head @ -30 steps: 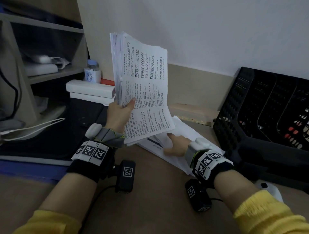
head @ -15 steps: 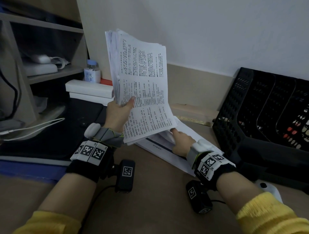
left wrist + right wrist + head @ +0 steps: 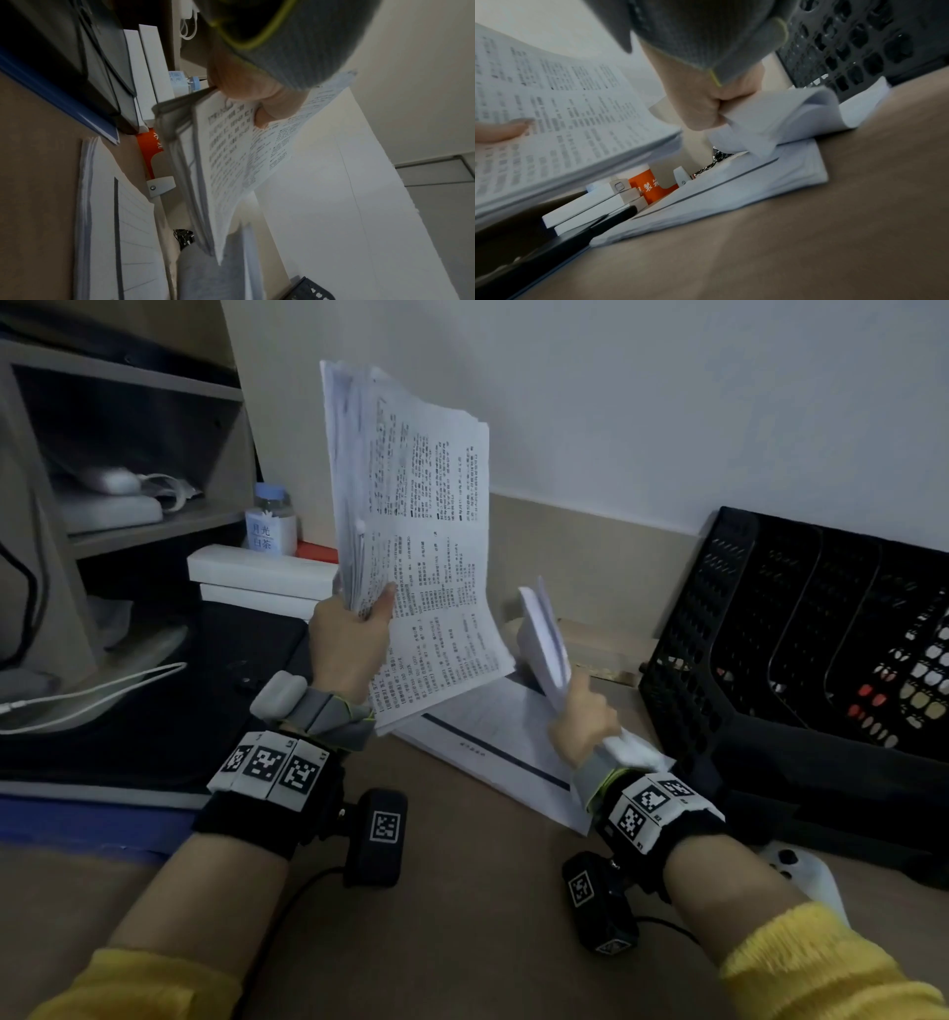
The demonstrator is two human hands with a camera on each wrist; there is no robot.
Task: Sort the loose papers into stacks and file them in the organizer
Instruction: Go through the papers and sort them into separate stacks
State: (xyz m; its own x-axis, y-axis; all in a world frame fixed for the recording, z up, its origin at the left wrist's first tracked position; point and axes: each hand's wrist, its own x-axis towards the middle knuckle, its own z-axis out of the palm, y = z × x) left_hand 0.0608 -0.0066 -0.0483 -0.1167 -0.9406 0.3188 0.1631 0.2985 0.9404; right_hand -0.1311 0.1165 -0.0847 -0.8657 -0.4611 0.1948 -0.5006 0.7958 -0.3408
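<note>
My left hand (image 3: pixel 349 649) grips a thick stack of printed papers (image 3: pixel 411 531) and holds it upright above the desk, thumb across the front page (image 3: pixel 259 113). My right hand (image 3: pixel 583 721) is curled round a few white sheets (image 3: pixel 544 634), bent and raised off the flat pile of papers (image 3: pixel 493 747) on the desk. In the right wrist view the fist (image 3: pixel 706 101) clenches those sheets (image 3: pixel 782 113), which curl over the pile (image 3: pixel 731 192). The black mesh organizer (image 3: pixel 801 634) stands at the right, just past the pile.
White boxes (image 3: pixel 262 577) and a small bottle (image 3: pixel 269 521) sit behind the left hand. A dark pad (image 3: pixel 154 711) with a white cable lies at the left under a shelf unit (image 3: pixel 128 392). A white controller (image 3: pixel 801 870) lies near the right forearm.
My right hand went from resting flat on the desk pile to gripping a few of its sheets and lifting them. The left hand's stack stayed upright, shifting slightly left.
</note>
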